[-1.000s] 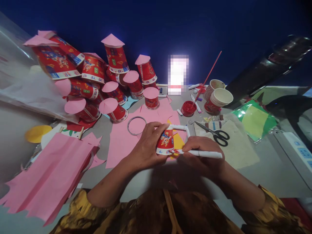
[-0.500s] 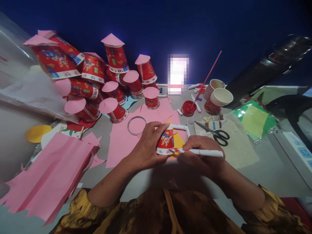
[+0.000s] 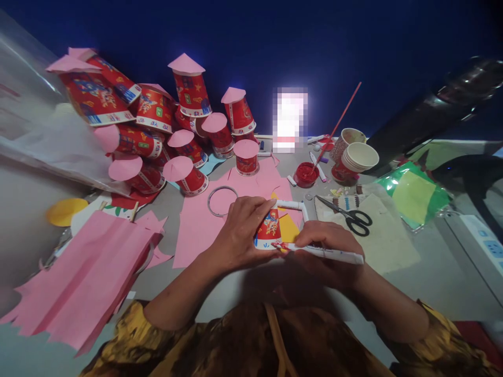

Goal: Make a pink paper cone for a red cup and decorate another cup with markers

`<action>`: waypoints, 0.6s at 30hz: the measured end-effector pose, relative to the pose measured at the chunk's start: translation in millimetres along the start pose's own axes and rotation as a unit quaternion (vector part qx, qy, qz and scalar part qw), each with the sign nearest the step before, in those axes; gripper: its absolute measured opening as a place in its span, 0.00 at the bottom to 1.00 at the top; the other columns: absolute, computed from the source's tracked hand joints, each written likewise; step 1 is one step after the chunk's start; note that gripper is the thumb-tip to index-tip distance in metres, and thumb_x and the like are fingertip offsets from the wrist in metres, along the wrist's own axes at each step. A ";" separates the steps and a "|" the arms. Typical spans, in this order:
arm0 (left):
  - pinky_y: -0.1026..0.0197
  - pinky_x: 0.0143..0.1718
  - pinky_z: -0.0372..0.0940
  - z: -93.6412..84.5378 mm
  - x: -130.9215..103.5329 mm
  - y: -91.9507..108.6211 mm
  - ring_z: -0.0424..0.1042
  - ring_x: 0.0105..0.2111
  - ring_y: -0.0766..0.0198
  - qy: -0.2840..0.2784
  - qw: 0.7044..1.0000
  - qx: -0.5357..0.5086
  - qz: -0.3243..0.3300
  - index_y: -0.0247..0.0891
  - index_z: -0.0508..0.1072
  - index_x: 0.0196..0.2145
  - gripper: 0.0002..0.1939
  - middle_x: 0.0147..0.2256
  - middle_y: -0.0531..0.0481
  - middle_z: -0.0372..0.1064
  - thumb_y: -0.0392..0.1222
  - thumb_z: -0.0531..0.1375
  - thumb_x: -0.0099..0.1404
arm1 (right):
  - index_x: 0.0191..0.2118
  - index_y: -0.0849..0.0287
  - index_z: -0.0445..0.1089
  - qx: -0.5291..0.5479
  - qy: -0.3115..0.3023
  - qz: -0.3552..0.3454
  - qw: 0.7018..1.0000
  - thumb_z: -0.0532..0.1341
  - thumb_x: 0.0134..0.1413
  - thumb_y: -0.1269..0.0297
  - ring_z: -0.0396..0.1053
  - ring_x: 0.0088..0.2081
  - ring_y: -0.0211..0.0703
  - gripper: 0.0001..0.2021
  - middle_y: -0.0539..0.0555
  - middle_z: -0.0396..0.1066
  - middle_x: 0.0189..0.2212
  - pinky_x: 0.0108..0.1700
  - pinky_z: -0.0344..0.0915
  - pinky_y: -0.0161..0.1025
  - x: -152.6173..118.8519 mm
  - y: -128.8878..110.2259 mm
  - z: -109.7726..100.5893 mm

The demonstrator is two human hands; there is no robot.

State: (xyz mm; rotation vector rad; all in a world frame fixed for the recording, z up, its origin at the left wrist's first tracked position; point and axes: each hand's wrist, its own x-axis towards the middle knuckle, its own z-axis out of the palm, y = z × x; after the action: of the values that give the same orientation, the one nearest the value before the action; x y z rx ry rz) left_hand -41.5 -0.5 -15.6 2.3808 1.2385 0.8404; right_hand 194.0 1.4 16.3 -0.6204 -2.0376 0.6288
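My left hand [image 3: 239,230] is wrapped round a red paper cup [image 3: 270,225] printed with a colourful figure; blue marks show on its white rim, which faces me. Between the fingers of my right hand [image 3: 330,246] is a white marker pen [image 3: 341,254], its red tip at the cup's white rim. Behind the cup lie more white markers [image 3: 291,204] and a piece of yellow paper [image 3: 290,226]. Part of the cup is hidden under my left fingers.
Red cups with pink cone tops [image 3: 190,91] are heaped at the back left. Pink paper [image 3: 196,230] carries a metal ring [image 3: 210,201]. Scissors [image 3: 356,220], a red pot [image 3: 305,175] with a stick, stacked paper cups [image 3: 361,157] and a power strip [image 3: 487,243] stand to the right.
The marker has tilted, its back end dropping lower, and its tip stays at the rim. The cup has turned slightly in my left hand, showing more blue marks. The whole view has shifted a little.
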 end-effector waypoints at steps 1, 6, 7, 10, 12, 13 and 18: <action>0.40 0.59 0.59 0.3 -0.1 -0.4 0.64 0.57 0.42 0.000 1.000 0.002 0.000 0.44 0.55 0.71 0.53 0.58 0.36 0.64 0.64 0.72 0.57 | 0.39 0.55 0.72 0.001 -0.004 0.001 1.000 0.64 0.62 0.70 0.76 0.26 0.41 0.03 0.52 0.78 0.26 0.31 0.71 0.37 0.2 0.4 0.4; 0.40 0.59 0.58 0.1 -0.3 -1.3 0.64 0.57 0.42 -0.001 1.000 0.004 -0.003 0.42 0.58 0.70 0.51 0.58 0.36 0.65 0.64 0.71 0.58 | 0.38 0.56 0.72 0.038 -0.006 -0.019 0.999 0.64 0.60 0.72 0.75 0.26 0.41 0.04 0.52 0.78 0.26 0.31 0.70 0.36 1.8 2.0 2.4; 0.40 0.59 0.58 -0.1 -0.2 -1.2 0.64 0.56 0.42 -0.001 1.000 0.004 -0.004 0.42 0.58 0.70 0.51 0.58 0.36 0.65 0.64 0.71 0.58 | 0.39 0.56 0.72 0.040 -0.006 -0.021 0.999 0.64 0.60 0.73 0.75 0.26 0.41 0.05 0.52 0.78 0.26 0.31 0.70 0.36 1.9 2.2 2.7; 0.40 0.59 0.58 -0.8 0.3 -0.6 0.64 0.56 0.42 -0.012 1.000 0.003 -0.017 0.44 0.59 0.70 0.50 0.58 0.37 0.65 0.64 0.71 0.57 | 0.39 0.56 0.72 0.048 -0.008 -0.022 0.999 0.64 0.60 0.73 0.76 0.27 0.41 0.06 0.52 0.78 0.26 0.32 0.70 0.36 1.3 2.8 3.6; 0.40 0.59 0.58 -1.0 0.7 0.0 0.64 0.56 0.42 -0.020 1.000 0.003 -0.024 0.45 0.59 0.70 0.50 0.58 0.37 0.66 0.64 0.71 0.57 | 0.40 0.55 0.72 0.056 -0.012 -0.020 0.998 0.65 0.60 0.73 0.76 0.27 0.41 0.05 0.52 0.78 0.27 0.32 0.70 0.36 0.5 3.3 4.2; 0.40 0.59 0.58 -1.0 0.8 0.1 0.64 0.56 0.42 -0.021 0.999 0.004 -0.024 0.45 0.59 0.70 0.50 0.58 0.37 0.66 0.64 0.71 0.57 | 0.39 0.55 0.72 0.059 -0.016 -0.018 0.998 0.65 0.60 0.73 0.75 0.27 0.40 0.05 0.52 0.78 0.27 0.32 0.70 0.36 0.2 3.5 4.3; 0.40 0.58 0.58 -0.4 0.9 -0.4 0.65 0.55 0.42 -0.003 1.000 0.006 -0.007 0.44 0.59 0.70 0.51 0.57 0.36 0.66 0.65 0.71 0.57 | 0.38 0.56 0.72 0.044 -0.013 -0.018 0.999 0.64 0.60 0.74 0.74 0.26 0.41 0.05 0.52 0.78 0.26 0.32 0.68 0.37 0.6 2.9 1.9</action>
State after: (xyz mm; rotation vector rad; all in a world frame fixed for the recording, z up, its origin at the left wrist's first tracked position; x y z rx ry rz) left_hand -41.7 0.5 -15.2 2.3793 1.2597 0.8230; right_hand 192.6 3.6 13.9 -0.5252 -2.0296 0.7041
